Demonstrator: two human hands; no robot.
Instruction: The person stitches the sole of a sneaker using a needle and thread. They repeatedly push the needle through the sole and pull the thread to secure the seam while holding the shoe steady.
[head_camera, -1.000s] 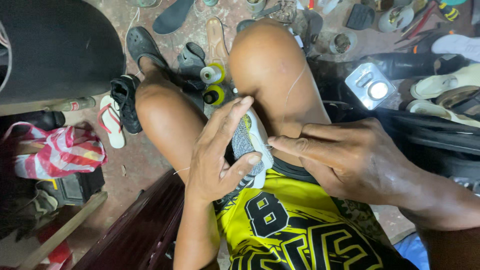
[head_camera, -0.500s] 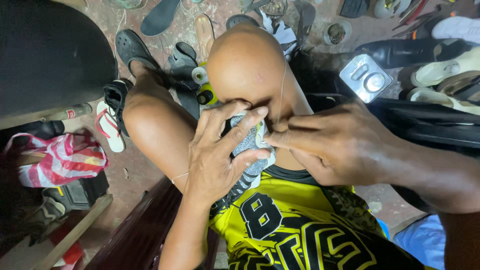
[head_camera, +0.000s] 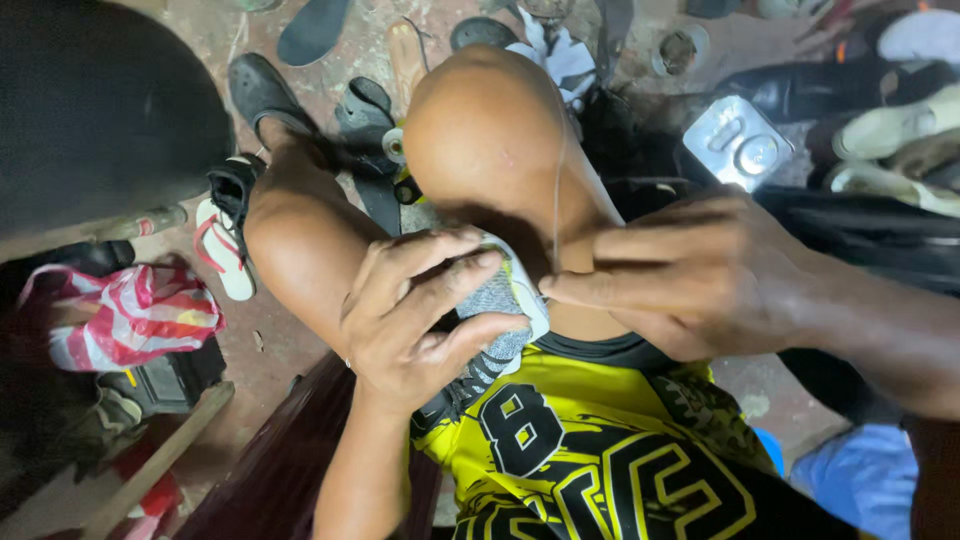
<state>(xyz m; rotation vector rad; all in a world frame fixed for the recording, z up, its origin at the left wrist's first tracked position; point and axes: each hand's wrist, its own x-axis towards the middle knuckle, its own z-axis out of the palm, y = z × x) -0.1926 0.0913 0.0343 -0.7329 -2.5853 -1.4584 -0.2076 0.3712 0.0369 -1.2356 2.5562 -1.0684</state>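
Wrapping the grey shoe (head_camera: 500, 300) in the left hand (head_camera: 415, 320), fingers now curling further over its top, pressing it against the lap just below the knee (head_camera: 490, 130). Lifting since a second ago: the right hand (head_camera: 700, 275), right of the shoe, fingertips pinching a thin thread (head_camera: 556, 190) drawn taut above it. Looking like stitching, mid-pull.

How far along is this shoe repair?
Done: can't tell; the finished stitches are hidden. In hand: the left hand grips a grey knit shoe with a white sole edge between the knees, while the right hand pinches at that edge, a thin thread running up. Left: how much edge remains isn't visible.
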